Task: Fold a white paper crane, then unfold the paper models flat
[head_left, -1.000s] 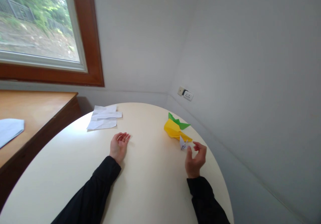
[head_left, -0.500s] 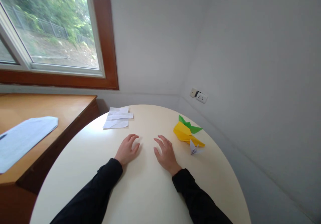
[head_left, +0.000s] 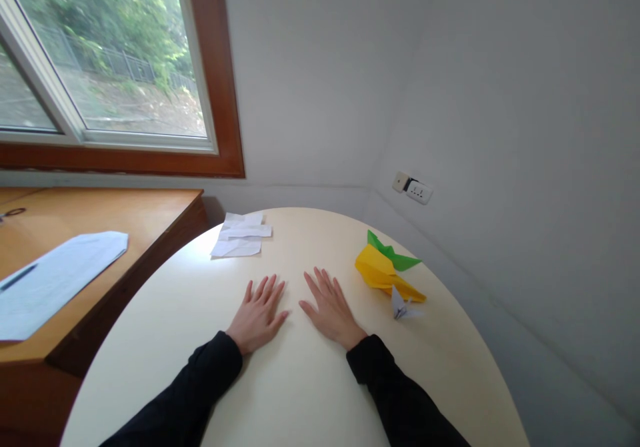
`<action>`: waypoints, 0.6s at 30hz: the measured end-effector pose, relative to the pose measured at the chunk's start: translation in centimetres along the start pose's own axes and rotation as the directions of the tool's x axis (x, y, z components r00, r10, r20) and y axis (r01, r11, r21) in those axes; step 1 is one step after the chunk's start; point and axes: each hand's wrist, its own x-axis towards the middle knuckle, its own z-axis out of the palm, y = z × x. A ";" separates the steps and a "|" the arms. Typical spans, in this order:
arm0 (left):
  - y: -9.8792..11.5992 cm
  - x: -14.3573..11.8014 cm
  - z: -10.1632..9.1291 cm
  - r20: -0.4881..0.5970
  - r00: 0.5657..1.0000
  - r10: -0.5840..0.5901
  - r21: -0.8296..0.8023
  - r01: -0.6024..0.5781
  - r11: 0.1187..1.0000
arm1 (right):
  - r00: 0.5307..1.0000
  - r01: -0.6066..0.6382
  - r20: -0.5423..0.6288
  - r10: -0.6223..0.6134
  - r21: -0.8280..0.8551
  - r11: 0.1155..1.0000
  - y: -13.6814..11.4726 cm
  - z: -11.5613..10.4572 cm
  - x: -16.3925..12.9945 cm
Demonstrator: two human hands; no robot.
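Palm down on the round white table (head_left: 295, 393), my left hand (head_left: 257, 315) lies open with its fingers spread. My right hand (head_left: 330, 309) rests flat a little to its right, also open, and the two do not touch. Neither holds anything. Right of my right hand lie a yellow folded-paper piece (head_left: 377, 268), a green folded-paper piece (head_left: 395, 256) behind it, and a small white folded-paper piece (head_left: 401, 305) in front. Beyond my left hand, near the far edge, are white paper sheets (head_left: 237, 243) with a narrow strip (head_left: 250, 231) on top.
At the left, a wooden desk (head_left: 150, 210) carries a stack of paper (head_left: 75, 267) with a pen (head_left: 19, 277) on it. Scissors (head_left: 14, 212) show partly at its far left. A window (head_left: 125, 60) and a wall socket (head_left: 419, 191) are behind.
Both hands have flattened onto the table, their fingers going from curled to stretched out. The view has turned slightly left, so things appear shifted right and the scissors have come into view.
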 end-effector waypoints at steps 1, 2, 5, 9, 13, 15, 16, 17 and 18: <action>0.0 0.0 0.1 0.005 1.000 0.002 0.001 -0.002 1.000 | 1.000 -0.002 0.017 0.002 -0.005 1.000 -0.1 0.0 0.0; 0.0 0.0 0.1 0.010 1.000 0.005 0.001 -0.005 1.000 | 0.999 -0.003 0.033 0.003 -0.010 1.000 -0.1 0.0 0.0; 0.0 0.0 0.0 0.033 0.999 0.015 0.001 -0.015 1.000 | 0.998 0.006 0.067 -0.005 -0.024 1.000 -0.2 0.0 0.0; 0.1 0.1 -0.3 0.064 0.998 0.013 0.003 -0.013 1.000 | 0.997 0.013 0.073 -0.011 -0.031 0.999 -0.1 0.2 0.0; 0.2 0.1 -0.4 0.066 0.998 0.013 0.000 -0.013 1.000 | 0.997 0.011 0.074 -0.009 -0.035 0.999 -0.1 0.1 0.0; 0.2 0.1 -0.4 0.067 0.998 0.013 -0.002 -0.013 1.000 | 0.997 0.014 0.070 -0.011 -0.037 0.999 0.0 0.1 0.0; 0.2 0.1 -0.4 0.068 0.998 0.013 -0.001 -0.013 1.000 | 0.998 0.016 0.067 -0.013 -0.039 0.999 0.0 0.2 0.0; 0.1 0.1 -0.3 0.069 0.998 0.012 0.000 -0.012 1.000 | 0.998 0.017 0.064 -0.014 -0.041 0.999 0.0 0.2 0.0; 0.1 0.1 -0.3 0.071 0.997 0.011 0.000 -0.011 1.000 | 0.998 0.017 0.061 -0.014 -0.043 0.999 0.0 0.3 0.0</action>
